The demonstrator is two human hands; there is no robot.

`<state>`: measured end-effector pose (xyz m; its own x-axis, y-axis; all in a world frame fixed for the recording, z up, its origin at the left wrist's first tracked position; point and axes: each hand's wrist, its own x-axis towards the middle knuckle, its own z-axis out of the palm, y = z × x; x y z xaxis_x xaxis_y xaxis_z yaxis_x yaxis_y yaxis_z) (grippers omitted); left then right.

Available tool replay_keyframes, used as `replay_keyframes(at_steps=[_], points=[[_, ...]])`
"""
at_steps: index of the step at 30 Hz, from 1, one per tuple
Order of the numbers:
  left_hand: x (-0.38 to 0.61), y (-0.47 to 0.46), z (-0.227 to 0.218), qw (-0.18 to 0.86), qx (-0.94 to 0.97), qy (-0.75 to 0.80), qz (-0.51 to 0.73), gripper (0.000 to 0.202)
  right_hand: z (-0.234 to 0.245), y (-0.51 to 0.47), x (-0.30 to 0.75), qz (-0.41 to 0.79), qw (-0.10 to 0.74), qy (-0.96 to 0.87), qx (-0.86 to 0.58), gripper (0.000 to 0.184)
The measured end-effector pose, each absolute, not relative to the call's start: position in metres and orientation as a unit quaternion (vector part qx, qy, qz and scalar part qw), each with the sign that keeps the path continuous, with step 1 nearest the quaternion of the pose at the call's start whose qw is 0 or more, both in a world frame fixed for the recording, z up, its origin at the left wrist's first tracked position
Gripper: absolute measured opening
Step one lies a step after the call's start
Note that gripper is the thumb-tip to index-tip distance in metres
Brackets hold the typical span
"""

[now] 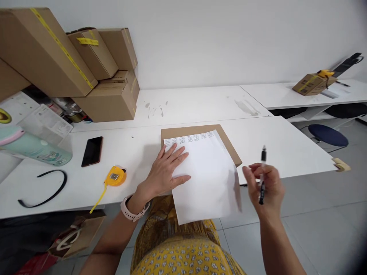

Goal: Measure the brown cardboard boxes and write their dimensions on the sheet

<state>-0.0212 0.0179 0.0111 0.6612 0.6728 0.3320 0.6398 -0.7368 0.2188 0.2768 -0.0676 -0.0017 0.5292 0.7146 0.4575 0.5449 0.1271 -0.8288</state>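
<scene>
White paper (208, 175) mid-frame, left hand (166, 169) on it, fingers spread; right of centre, right hand (266, 185), fingers pinching a pen (263, 156)!

One left hand (165, 173), one right hand (268, 187), one watch (129, 212), one pen (262, 178), one top sheet of paper (205, 179), one brown card (228, 143). Left: one phone (92, 151), one bottle (43, 147), one tape measure (116, 175), one black strap (63, 185), at least five boxes (107, 102). Right: one blue stool (328, 135), one small box (311, 84).
</scene>
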Motion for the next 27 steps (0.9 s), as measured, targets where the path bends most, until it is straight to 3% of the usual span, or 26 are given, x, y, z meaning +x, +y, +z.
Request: replay_keyframes(at_steps=[3, 7, 11, 13, 20, 23, 27], points=[[-0.021, 0.019, 0.008, 0.031, 0.912, 0.36, 0.194, 0.072, 0.031, -0.051, 0.285, 0.082, 0.638, -0.458, -0.613, 0.039], [-0.02, 0.02, 0.006, 0.009, 0.915, 0.357, 0.188, 0.076, 0.066, -0.009, 0.267, 0.32, 0.607, -0.515, -0.514, 0.063], [-0.02, 0.016, 0.008, -0.004, 0.915, 0.364, 0.173, 0.073, 0.063, 0.046, 0.239, 0.494, 0.55, -0.485, -0.468, 0.052], [-0.018, 0.013, 0.013, -0.008, 0.915, 0.37, 0.158, 0.074, 0.053, 0.07, 0.233, 0.487, 0.557, -0.461, -0.49, 0.043], [0.036, 0.014, 0.031, 0.005, 0.914, 0.382, 0.134, 0.076, 0.039, 0.093, 0.24, 0.466, 0.527, -0.483, -0.521, 0.043], [0.062, 0.018, 0.033, 0.01, 0.923, 0.372, 0.102, 0.088, 0.037, 0.088, 0.244, 0.472, 0.511, -0.505, -0.511, 0.04], [0.076, 0.019, 0.034, -0.025, 0.921, 0.378, 0.084, 0.094, 0.033, 0.085, 0.245, 0.395, 0.496, -0.549, -0.545, 0.03]])
